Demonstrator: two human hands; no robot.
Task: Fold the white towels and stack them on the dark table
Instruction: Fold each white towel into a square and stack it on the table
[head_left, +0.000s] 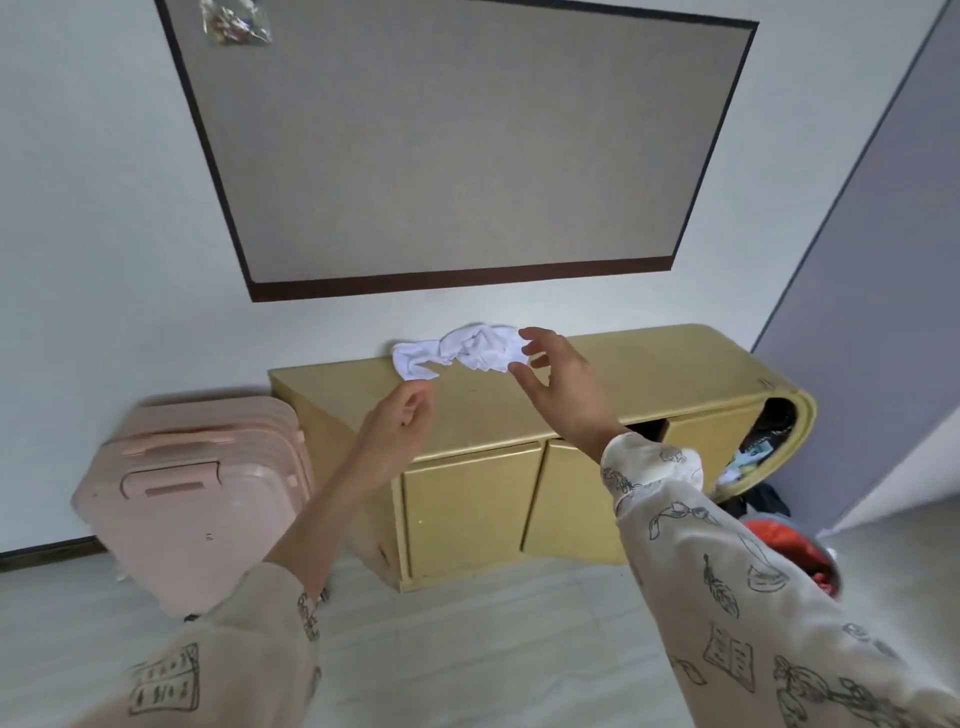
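1. On top of the yellow cabinet (519, 410), up against the wall, sits a crumpled white towel (460, 353). It's bunched into a twisted lump, with one end trailing off toward the left edge of that surface.
2. Both hands are reaching for it and neither has it yet. The left hand (400, 415) hangs just below the trailing end with fingers loosely curled, holding nothing. The right hand (553, 382) is spread wide, fingers right by the lump's right side. Can't tell if a fingertip is already brushing the cloth.
3. Handling guess: it's thin, soft and super light, so it'll flop and sag the second it's lifted. No stiffness to help you.
4. Where I'd grab: find two corners or at least the two ends, the loose left tail with the left hand and the right edge of the bundle with the right, then shake it open.
5. No dark table in view, so the towel likely has to be carried somewhere else for folding and stacking.
6. Other stuff: pink suitcase (202, 499) left of the cabinet, red things on the floor at right.
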